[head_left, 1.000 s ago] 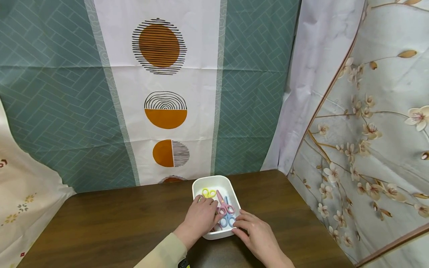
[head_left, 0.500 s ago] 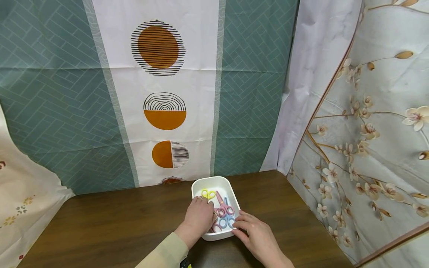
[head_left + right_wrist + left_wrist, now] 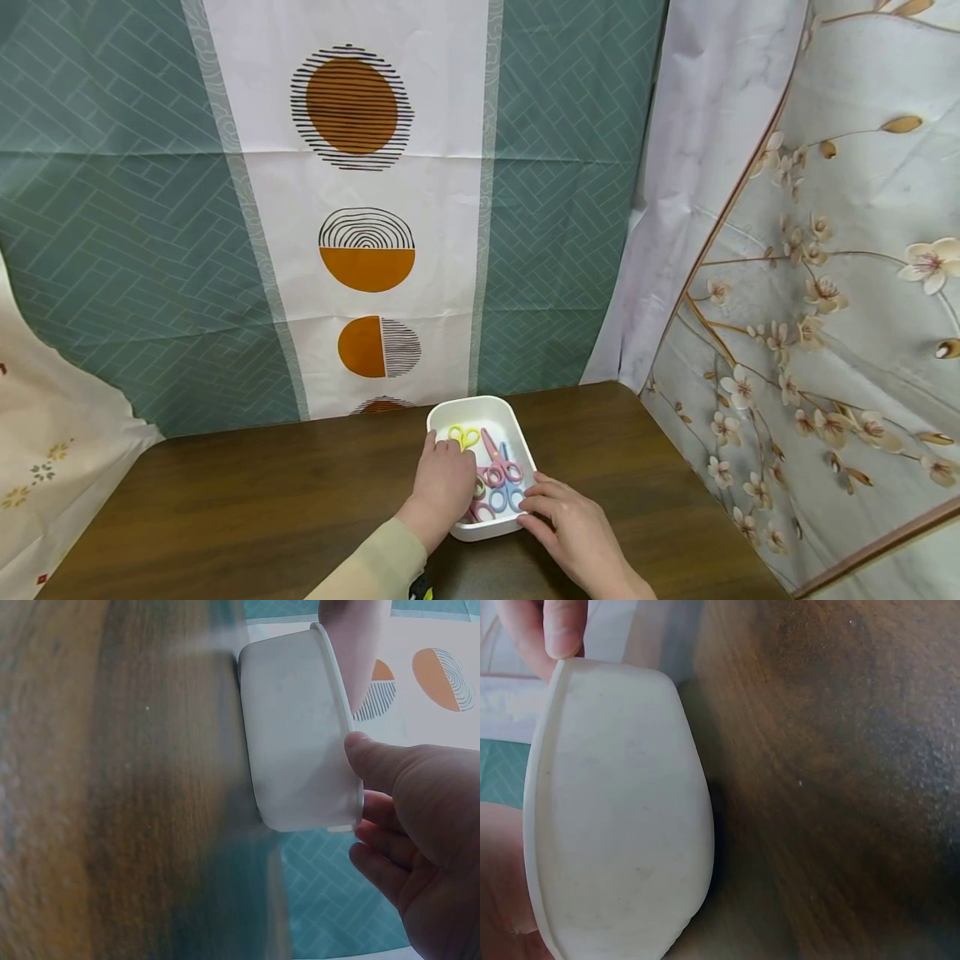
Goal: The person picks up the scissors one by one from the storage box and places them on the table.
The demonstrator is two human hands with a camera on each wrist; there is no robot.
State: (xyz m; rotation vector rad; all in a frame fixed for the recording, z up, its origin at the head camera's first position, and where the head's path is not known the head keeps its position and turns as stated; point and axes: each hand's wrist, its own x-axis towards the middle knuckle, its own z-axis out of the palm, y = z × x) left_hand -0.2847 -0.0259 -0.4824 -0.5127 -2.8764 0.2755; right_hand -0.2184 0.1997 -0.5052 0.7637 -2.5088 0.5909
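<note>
A white tray [image 3: 480, 409] sits on the wooden table, with several scissors inside. Yellow scissors [image 3: 462, 437] lie at its back, pink scissors [image 3: 495, 463] in the middle, blue scissors [image 3: 506, 497] toward the front right. More pink handles [image 3: 481, 510] show beside my left hand [image 3: 444, 485]. That hand reaches over the left rim, its fingertips hidden down in the tray, so I cannot tell what they hold. At the near right corner my right hand [image 3: 573, 525] holds the rim. In the right wrist view its thumb [image 3: 369, 754] presses the rim, fingers on the adjoining side.
The brown wooden table [image 3: 285, 492] extends on both sides of the tray. Behind it hangs a green and white patterned curtain [image 3: 562, 250]. A floral cloth [image 3: 840, 333] stands at the right, a cream cloth [image 3: 52, 417] at the left.
My left hand has drawn slightly left and back toward the left rim, uncovering more handles at the front of the tray. My right hand keeps its place at the corner.
</note>
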